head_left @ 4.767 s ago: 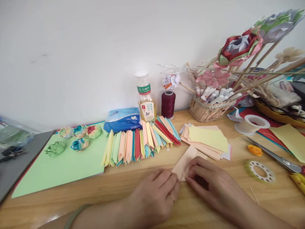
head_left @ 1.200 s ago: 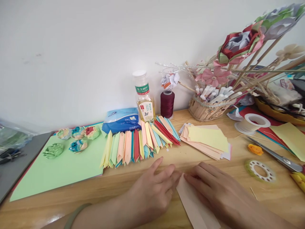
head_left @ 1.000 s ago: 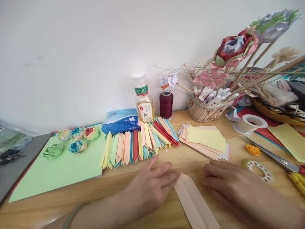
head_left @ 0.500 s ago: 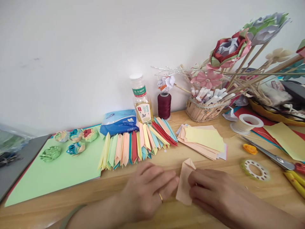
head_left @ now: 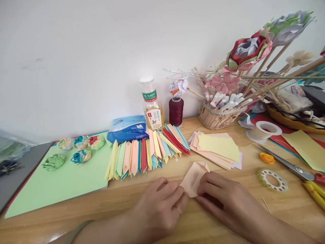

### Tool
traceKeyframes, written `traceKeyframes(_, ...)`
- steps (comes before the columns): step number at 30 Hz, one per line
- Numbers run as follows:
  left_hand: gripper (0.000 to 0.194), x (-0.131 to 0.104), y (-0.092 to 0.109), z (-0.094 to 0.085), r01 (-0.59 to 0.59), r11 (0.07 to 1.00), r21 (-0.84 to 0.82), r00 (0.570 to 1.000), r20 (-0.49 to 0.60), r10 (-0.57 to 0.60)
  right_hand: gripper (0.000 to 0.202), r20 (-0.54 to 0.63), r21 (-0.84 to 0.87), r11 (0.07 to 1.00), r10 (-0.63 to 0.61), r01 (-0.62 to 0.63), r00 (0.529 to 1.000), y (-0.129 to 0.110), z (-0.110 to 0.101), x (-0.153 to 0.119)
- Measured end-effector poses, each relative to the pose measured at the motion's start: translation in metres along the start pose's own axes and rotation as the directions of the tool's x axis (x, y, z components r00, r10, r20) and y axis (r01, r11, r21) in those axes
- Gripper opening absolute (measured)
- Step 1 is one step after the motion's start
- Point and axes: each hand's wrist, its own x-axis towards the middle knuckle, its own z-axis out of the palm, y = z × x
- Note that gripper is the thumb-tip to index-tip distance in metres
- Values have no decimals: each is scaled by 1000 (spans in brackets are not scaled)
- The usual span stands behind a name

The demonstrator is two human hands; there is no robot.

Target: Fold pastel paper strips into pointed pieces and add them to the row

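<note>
Head view. The peach paper (head_left: 192,180) lies on the wooden table (head_left: 83,220), just beyond the fingertips and between the two hands. Its long axis runs from near left to far right, at a slant. Both hands touch its near end; the right hand (head_left: 223,200) is the nearer, covering part of the right edge. Its fingers are curled, thumb and fingertips brought together, apparently pinching the near right edge. The left hand (head_left: 162,208) has its fingers half bent and close together, tips against the near left corner; whether they grip or merely press cannot be told.

Materials: the paper is thin and matte, softly dented in the middle, with a small folded flap at its far end. Far left of it stands a row of creased strips (head_left: 134,157), narrow and sharp-ended. Far right lie loose flat sheets (head_left: 219,147), yellow uppermost. To the right are metal scissors (head_left: 291,166) and a ring-shaped tape roll (head_left: 282,183). The table is smooth, with visible grain.
</note>
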Motion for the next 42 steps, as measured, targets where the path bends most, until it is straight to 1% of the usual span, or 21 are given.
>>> traceKeyframes(3, 19, 0, 2, 2, 14, 1000, -2, 1000, -6, -14, 16, 8, 57, 995, 84, -84, 996, -2, 3, 1)
traceKeyframes(7, 17, -2, 4, 6, -3, 1000, -25, 1000, -13, 3, 16, -12, 77, 985, 158, -156, 987, -6, 5, 5)
traceKeyframes(10, 18, -1, 4, 6, -4, 999, -38, 1000, -31, 3, 16, -16, 72, 981, 181, -180, 983, -7, 7, 7)
traceKeyframes(15, 24, 4, 2, -2, -17, 998, -61, 998, -56, 14, 16, -19, 60, 981, 188, -187, 982, -6, 8, 7)
traceKeyframes(18, 24, 5, 3, -3, 1, 998, -69, 1000, -8, -1, 16, -8, 53, 979, 198, -197, 980, -6, 7, 7)
traceKeyframes(21, 20, 3, 5, 4, 59, 996, -67, 997, 52, -56, 15, 11, 52, 976, 210, -210, 978, -7, 5, 8)
traceKeyframes(24, 17, 0, 7, 11, 85, 994, -62, 993, 82, -80, 14, 25, 42, 978, 204, -205, 979, -5, 6, 8)
traceKeyframes(26, 17, -1, 8, 12, 89, 994, -64, 993, 86, -83, 12, 29, 33, 986, 164, -165, 986, -2, 5, 7)
traceKeyframes(28, 17, 0, 7, 10, 85, 994, -63, 993, 85, -79, 13, 41, 20, 995, 98, -99, 994, 1, 1, 6)
traceKeyframes(31, 19, 2, 4, 5, 30, 997, -73, 999, 46, -27, 19, 118, -29, 999, -30, 33, 993, 3, -11, 6)
traceKeyframes(32, 20, 2, 3, 4, 3, 997, -79, 1000, 13, -2, 20, 144, -60, 993, -97, 106, 985, 3, -16, 6)
traceKeyframes(34, 23, 2, 0, 3, -45, 996, -79, 998, -40, 42, 22, 181, -137, 955, -237, 263, 955, 2, -24, 6)
traceKeyframes(36, 24, 2, -2, 4, -64, 997, -52, 996, -70, 60, 23, 196, -202, 909, -328, 365, 924, 0, -29, 5)
traceKeyframes(38, 24, 1, -3, 5, -51, 999, 1, 994, -99, 51, 21, 206, -217, 895, -348, 389, 915, -2, -30, 4)
traceKeyframes(40, 21, 0, -3, 6, -13, 998, 58, 992, -121, 20, 18, 211, -188, 901, -353, 392, 912, -5, -29, 3)
traceKeyframes(42, 20, -1, -2, 7, 12, 995, 99, 994, -112, -1, 21, 209, -165, 909, -346, 382, 915, -8, -27, 2)
